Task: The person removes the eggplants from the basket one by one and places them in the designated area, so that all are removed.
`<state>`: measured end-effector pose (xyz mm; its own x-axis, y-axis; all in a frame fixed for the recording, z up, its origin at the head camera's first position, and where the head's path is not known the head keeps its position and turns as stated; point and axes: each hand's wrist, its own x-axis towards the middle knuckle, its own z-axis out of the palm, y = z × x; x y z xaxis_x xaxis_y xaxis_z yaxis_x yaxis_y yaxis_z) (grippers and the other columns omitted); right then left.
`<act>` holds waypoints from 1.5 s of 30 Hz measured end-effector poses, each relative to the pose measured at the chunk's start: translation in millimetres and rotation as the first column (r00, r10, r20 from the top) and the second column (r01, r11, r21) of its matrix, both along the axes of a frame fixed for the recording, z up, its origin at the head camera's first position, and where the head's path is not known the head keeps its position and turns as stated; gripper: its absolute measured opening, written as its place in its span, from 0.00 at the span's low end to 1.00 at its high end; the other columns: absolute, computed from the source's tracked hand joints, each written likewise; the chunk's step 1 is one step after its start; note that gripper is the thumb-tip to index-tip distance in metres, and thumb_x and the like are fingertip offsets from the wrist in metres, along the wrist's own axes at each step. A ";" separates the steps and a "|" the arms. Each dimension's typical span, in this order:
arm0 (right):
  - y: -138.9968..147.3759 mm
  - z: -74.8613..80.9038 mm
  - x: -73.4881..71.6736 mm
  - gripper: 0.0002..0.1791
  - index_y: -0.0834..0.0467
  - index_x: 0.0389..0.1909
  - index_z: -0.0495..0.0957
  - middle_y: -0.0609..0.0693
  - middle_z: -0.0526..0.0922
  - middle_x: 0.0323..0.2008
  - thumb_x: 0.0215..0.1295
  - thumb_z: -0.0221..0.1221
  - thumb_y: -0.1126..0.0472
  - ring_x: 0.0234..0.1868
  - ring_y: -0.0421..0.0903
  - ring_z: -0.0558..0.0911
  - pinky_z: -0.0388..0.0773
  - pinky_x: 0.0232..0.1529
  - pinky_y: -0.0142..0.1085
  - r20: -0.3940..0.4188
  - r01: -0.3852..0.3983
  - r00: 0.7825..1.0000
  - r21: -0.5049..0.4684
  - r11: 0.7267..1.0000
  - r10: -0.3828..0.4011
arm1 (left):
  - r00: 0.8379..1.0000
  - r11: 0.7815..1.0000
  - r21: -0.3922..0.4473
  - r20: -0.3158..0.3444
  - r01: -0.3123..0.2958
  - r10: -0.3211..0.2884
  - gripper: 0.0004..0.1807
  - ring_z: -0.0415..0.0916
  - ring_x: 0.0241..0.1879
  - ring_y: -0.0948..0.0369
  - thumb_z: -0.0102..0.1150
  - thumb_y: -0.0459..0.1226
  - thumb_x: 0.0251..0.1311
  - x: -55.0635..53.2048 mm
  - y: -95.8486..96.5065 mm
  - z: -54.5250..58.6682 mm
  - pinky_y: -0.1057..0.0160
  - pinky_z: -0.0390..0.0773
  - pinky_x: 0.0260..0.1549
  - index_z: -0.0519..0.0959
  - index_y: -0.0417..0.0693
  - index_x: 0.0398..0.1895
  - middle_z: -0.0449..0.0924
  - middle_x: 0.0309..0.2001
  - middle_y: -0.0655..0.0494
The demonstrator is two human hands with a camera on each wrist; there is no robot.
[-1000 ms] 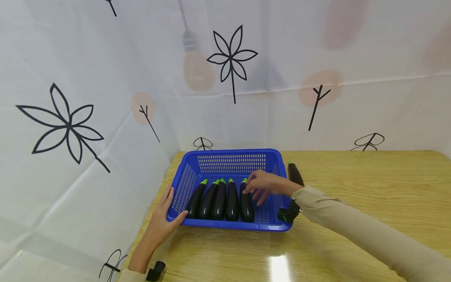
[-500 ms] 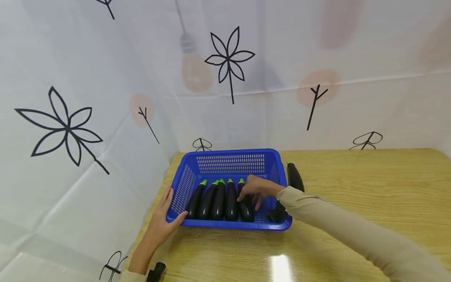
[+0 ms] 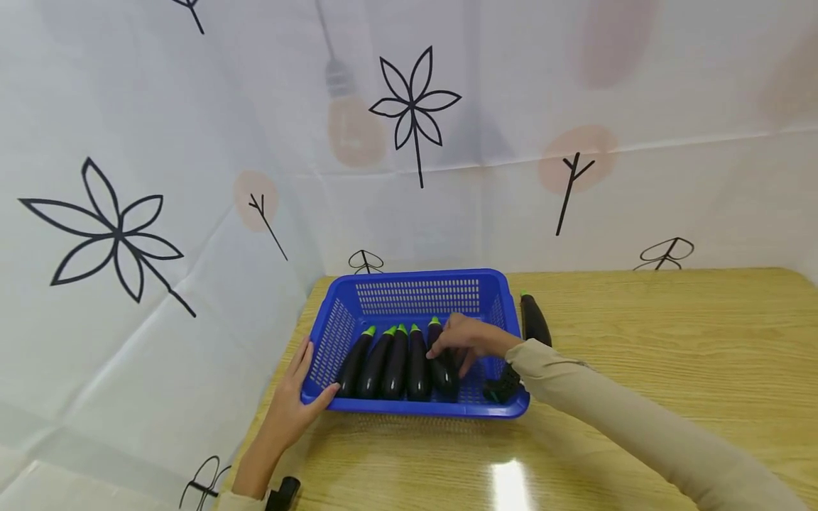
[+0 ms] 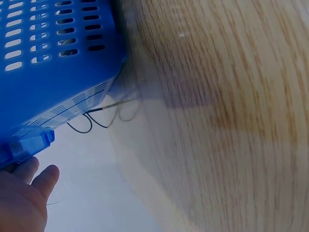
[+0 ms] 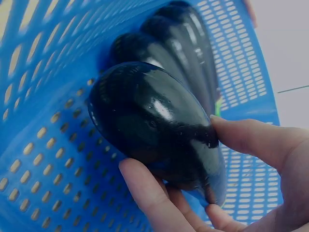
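Observation:
My right hand (image 3: 469, 338) reaches into a blue plastic basket (image 3: 441, 409) and grips the rightmost eggplant (image 3: 444, 377) in the row. The right wrist view shows its glossy dark body (image 5: 149, 113) between thumb and fingers, blunt end raised toward the camera. Several other dark eggplants (image 3: 394, 369) with green stem ends lie side by side to its left. At the basket's front left corner, my left hand (image 3: 289, 408) holds the rim, thumb on the front edge and fingers along the left side. Part of the gripped eggplant is hidden behind the right hand.
One more eggplant (image 3: 535, 321) lies on the wooden table (image 3: 671, 341), just right of the basket. A white cloth (image 3: 498, 213) with printed plants hangs behind and to the left. Slotted basket walls (image 5: 241, 63) surround the right hand.
The right hand has come left and down onto the rightmost eggplant and closed its fingers on it. That eggplant has shifted slightly left and away. The left hand has stayed at the rim.

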<state>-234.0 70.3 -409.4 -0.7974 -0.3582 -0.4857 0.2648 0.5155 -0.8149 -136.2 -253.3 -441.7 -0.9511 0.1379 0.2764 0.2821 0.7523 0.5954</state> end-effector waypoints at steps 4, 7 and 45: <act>1.0 8.3 1.6 0.23 0.55 0.14 0.61 0.50 0.71 0.20 0.50 0.69 0.63 0.23 0.52 0.81 0.81 0.24 0.47 -0.030 0.001 1.000 -0.048 0.999 -0.003 | 1.000 1.000 -0.005 0.001 -0.007 0.007 0.49 0.52 0.68 0.43 0.63 0.51 0.56 -0.2 -0.8 -0.9 0.37 0.64 0.55 0.49 0.45 0.75 0.43 0.75 0.52; 2.4 14.4 3.2 0.21 0.57 0.21 0.61 0.52 0.68 0.25 0.50 0.69 0.63 0.25 0.54 0.81 0.81 0.24 0.48 -0.039 0.012 0.999 -0.080 0.997 -0.015 | 1.000 1.000 0.001 -0.003 -0.002 0.002 0.49 0.52 0.68 0.42 0.63 0.51 0.56 0.1 -0.8 -1.5 0.37 0.64 0.54 0.49 0.45 0.74 0.44 0.75 0.51; 60.4 58.6 23.8 0.42 0.63 0.63 0.56 0.64 0.69 0.51 0.54 0.68 0.55 0.37 0.54 0.74 0.81 0.32 0.47 -0.151 0.060 0.985 -0.171 0.983 -0.087 | 1.000 1.000 0.027 -0.012 0.009 -0.008 0.48 0.52 0.68 0.42 0.64 0.48 0.56 1.5 1.6 1.8 0.39 0.65 0.55 0.49 0.43 0.74 0.43 0.75 0.52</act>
